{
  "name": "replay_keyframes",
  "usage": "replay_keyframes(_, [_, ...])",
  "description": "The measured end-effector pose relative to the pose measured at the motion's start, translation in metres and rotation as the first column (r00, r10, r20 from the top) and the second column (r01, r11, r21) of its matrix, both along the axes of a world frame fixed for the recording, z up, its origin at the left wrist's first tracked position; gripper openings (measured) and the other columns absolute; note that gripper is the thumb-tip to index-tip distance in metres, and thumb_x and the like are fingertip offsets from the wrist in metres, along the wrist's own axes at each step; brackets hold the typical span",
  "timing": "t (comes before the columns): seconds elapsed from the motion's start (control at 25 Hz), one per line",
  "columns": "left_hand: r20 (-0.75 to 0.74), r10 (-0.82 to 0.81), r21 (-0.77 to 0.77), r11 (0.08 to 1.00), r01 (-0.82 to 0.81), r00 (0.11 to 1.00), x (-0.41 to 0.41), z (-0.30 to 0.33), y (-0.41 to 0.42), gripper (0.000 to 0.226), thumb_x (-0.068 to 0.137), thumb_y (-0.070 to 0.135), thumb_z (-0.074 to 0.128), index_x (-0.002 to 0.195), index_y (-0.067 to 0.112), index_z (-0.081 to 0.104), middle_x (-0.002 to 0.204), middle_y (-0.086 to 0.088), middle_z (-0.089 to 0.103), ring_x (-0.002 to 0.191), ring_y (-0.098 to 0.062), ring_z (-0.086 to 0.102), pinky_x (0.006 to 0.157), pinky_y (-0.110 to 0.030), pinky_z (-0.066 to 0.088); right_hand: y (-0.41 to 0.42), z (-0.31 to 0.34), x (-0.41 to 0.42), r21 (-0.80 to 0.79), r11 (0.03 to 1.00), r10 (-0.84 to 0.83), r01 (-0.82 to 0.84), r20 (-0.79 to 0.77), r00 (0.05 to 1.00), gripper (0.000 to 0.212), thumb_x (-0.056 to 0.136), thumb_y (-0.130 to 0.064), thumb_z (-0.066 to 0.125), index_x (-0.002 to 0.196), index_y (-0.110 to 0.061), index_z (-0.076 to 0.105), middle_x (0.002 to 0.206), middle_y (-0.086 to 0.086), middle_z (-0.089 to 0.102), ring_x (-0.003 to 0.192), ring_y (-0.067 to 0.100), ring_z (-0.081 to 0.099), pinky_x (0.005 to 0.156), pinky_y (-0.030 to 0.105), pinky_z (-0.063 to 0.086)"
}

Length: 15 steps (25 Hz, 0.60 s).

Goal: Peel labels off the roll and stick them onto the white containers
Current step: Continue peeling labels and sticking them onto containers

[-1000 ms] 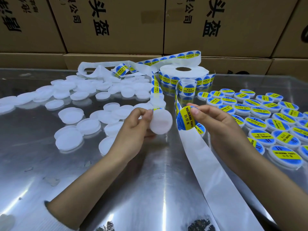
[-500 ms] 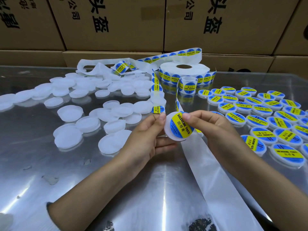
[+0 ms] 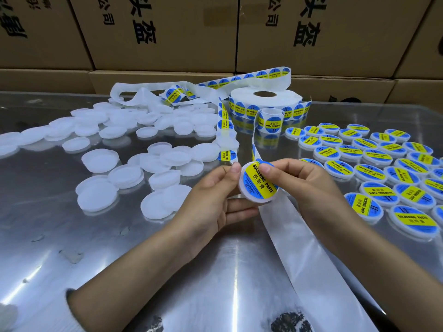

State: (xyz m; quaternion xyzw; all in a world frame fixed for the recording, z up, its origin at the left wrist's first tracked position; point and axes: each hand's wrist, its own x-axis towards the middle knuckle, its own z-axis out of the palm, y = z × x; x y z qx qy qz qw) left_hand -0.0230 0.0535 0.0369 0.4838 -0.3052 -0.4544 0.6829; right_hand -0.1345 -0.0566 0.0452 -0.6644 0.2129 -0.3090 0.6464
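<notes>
Left hand [image 3: 211,200] gripping round white plastic container [image 3: 257,186]; right hand [image 3: 304,185] pinching its rim, thumb on round blue-and-yellow label [image 3: 260,182]. Best smoothed outward from thumb, avoiding bubbles.

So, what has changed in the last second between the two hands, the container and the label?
The right hand carried the peeled label leftward onto the white container that the left hand holds; the label is now stuck on its face, with both thumbs at its top edge. The left hand kept its grip. The label roll, the plain containers and the labelled ones stayed put.
</notes>
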Motion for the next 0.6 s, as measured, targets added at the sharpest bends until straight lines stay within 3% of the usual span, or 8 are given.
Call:
replay_keyframes(0.2, [-0.069,-0.019,-0.001,1.0,0.019,0.997,-0.0008,0.0,0.0002,0.031,0.091,0.035,0.046,0.108,0.015,0.061,0.094,-0.005,0.074,0.081,-0.021,0.073,0.062,-0.025,0.057,0.0026,-0.0027,0.003,-0.042,0.998,-0.045,0.046,0.043,0.998,0.012,0.079,-0.014,0.069,0.081,-0.003,0.07,0.075,0.005,0.071,0.067,0.007,0.063,0.063,0.013,0.05])
replay_keyframes(0.36, [-0.142,-0.044,-0.026,0.999,0.041,0.989,-0.0022,0.0004,0.0018,0.031,0.093,0.033,0.044,0.111,0.017,0.063,0.102,-0.007,0.073,0.085,-0.02,0.072,0.06,-0.023,0.056,0.0059,-0.0047,0.0043,-0.237,0.966,-0.084,0.102,0.084,0.993,0.003,0.08,-0.013,0.071,0.079,-0.014,0.068,0.077,-0.002,0.07,0.073,0.005,0.062,0.07,0.014,0.049])
replay_keyframes(0.52, [-0.121,-0.033,-0.044,0.999,0.028,0.992,-0.0016,0.0017,0.0022,0.034,0.085,0.036,0.048,0.109,0.017,0.063,0.1,-0.006,0.074,0.085,-0.018,0.072,0.061,-0.022,0.055,0.0064,-0.004,0.004,-0.443,0.886,-0.12,0.138,0.068,0.99,0.019,0.079,-0.02,0.073,0.092,-0.03,0.065,0.084,-0.01,0.066,0.073,0.003,0.057,0.071,0.014,0.045])
replay_keyframes(0.6, [-0.099,-0.029,-0.051,0.998,0.024,0.995,-0.0008,0.0034,0.0022,0.038,0.081,0.037,0.049,0.11,0.017,0.063,0.099,-0.006,0.074,0.085,-0.018,0.072,0.061,-0.022,0.055,0.0022,-0.0012,0.0015,-0.419,0.899,-0.134,0.127,0.012,0.991,0.056,0.071,-0.034,0.074,0.121,-0.044,0.049,0.09,-0.006,0.057,0.063,0.005,0.049,0.063,0.012,0.043])
